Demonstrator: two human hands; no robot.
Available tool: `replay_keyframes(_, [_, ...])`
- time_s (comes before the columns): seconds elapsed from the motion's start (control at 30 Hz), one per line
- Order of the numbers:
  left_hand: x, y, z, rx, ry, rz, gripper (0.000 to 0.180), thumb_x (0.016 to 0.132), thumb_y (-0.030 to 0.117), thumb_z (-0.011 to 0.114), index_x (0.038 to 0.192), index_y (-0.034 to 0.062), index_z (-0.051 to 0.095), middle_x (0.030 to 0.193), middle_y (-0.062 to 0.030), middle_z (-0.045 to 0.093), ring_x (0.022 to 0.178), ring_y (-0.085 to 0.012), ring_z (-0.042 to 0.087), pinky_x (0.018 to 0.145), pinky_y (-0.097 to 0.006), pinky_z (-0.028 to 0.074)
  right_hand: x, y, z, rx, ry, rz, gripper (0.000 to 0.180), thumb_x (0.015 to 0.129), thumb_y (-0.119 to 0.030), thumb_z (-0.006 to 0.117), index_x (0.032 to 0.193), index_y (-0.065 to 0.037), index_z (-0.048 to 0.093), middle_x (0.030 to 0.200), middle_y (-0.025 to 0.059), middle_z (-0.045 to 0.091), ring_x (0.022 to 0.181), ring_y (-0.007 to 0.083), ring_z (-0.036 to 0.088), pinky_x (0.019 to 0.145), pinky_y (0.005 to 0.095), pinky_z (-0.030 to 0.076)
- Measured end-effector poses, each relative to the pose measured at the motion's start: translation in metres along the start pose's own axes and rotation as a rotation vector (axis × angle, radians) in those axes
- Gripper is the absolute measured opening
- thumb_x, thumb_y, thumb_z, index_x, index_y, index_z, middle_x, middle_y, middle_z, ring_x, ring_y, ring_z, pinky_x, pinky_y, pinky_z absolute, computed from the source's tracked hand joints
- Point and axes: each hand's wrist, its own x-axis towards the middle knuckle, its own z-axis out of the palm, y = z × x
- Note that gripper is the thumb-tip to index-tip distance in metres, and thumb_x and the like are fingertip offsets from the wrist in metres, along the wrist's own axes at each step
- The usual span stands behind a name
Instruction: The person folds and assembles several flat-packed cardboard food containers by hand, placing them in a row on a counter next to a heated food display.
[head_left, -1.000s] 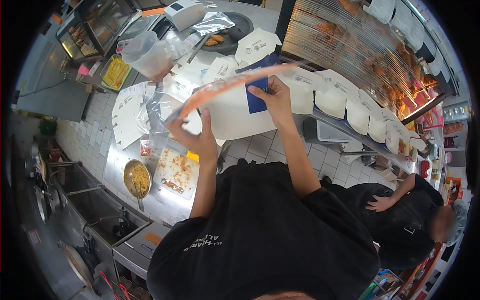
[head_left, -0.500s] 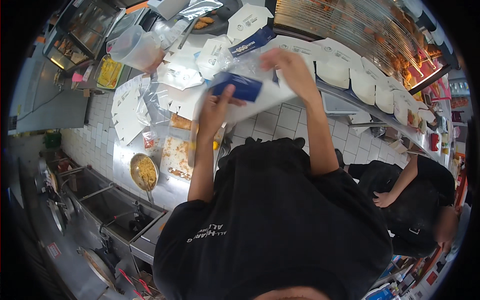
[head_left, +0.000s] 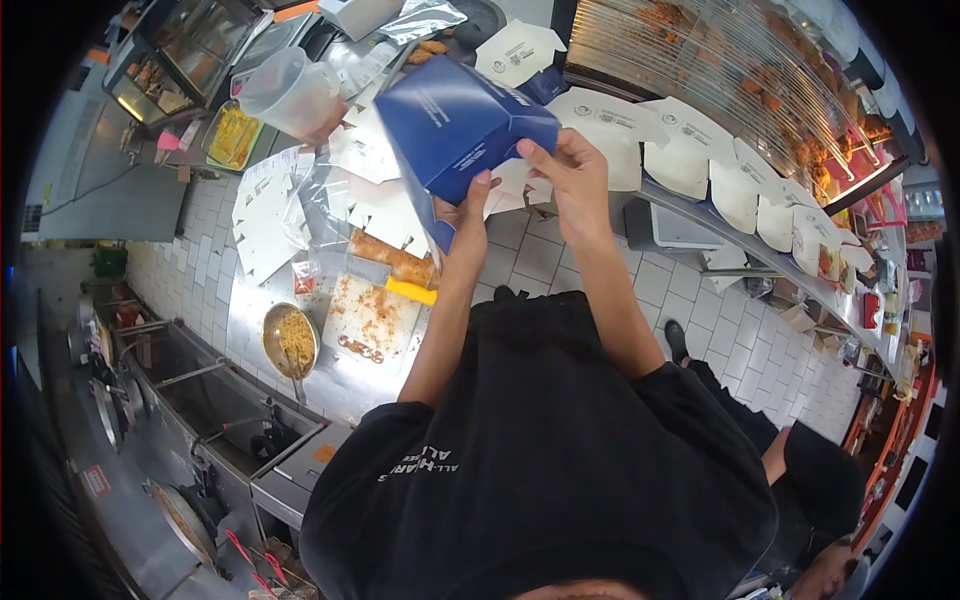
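Observation:
A dark blue cardboard takeaway box point(head_left: 445, 125), part-folded, is held tilted above the steel table. My left hand point(head_left: 463, 222) grips its lower near edge, the thumb pressed on the blue side. On the box's right corner my right hand point(head_left: 575, 178) is closed, with the thumb in front and the fingers partly behind. Flat white-sided box blanks point(head_left: 268, 218) lie left of the box, next to crumpled clear plastic point(head_left: 322, 195). Nearer to me, a yellow-handled knife point(head_left: 411, 291) rests by a crumb-covered white cutting board point(head_left: 372, 318).
A metal bowl of shredded yellow food point(head_left: 291, 340) sits at the table's near left. Opened boxes point(head_left: 676, 168) line the shelf below the heated display point(head_left: 700, 80) on the right. Behind me to the right stands another person point(head_left: 810, 490). A clear plastic tub point(head_left: 290, 95) is at the back left.
Both hands now hold the blue box, which has been turned to show its wide blue faces. My right hand has come onto its corner. The other person has moved farther back.

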Motion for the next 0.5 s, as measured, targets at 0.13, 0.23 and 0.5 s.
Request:
replay_keyframes(0.13, [-0.007, -0.009, 0.001, 0.009, -0.065, -0.036, 0.033, 0.096, 0.015, 0.064, 0.125, 0.0020, 0.055, 0.115, -0.0078, 0.064, 0.108, -0.0152, 0.059, 0.098, -0.031, 0.044, 0.002, 0.026, -0.002, -0.020, 0.134, -0.035, 0.011, 0.084, -0.010, 0.078, 0.088, -0.006, 0.069, 0.088, 0.0001, 0.069, 0.079, 0.0093, 0.062, 0.073, 0.0263, 0.050])
replay_keyframes(0.23, [-0.018, -0.002, 0.019, -0.114, 0.023, -0.087, 0.034, 0.093, 0.017, 0.068, 0.123, 0.0027, 0.057, 0.115, -0.0053, 0.064, 0.108, -0.0122, 0.057, 0.098, -0.029, 0.042, -0.014, 0.016, 0.024, 0.379, 0.066, 0.203, 0.017, 0.079, -0.010, 0.083, 0.090, -0.005, 0.070, 0.085, 0.0014, 0.070, 0.075, 0.0087, 0.062, 0.070, 0.0248, 0.048])
replay_keyframes(0.5, [-0.047, 0.002, 0.012, -0.367, -0.106, -0.464, 0.026, 0.096, 0.027, 0.065, 0.109, 0.0046, 0.063, 0.096, -0.0041, 0.067, 0.084, -0.0106, 0.061, 0.071, -0.025, 0.046, -0.004, 0.029, 0.007, 0.281, 0.052, 0.151, 0.025, 0.087, -0.016, 0.076, 0.106, -0.002, 0.067, 0.099, 0.0062, 0.070, 0.084, 0.0135, 0.067, 0.074, 0.0280, 0.056])
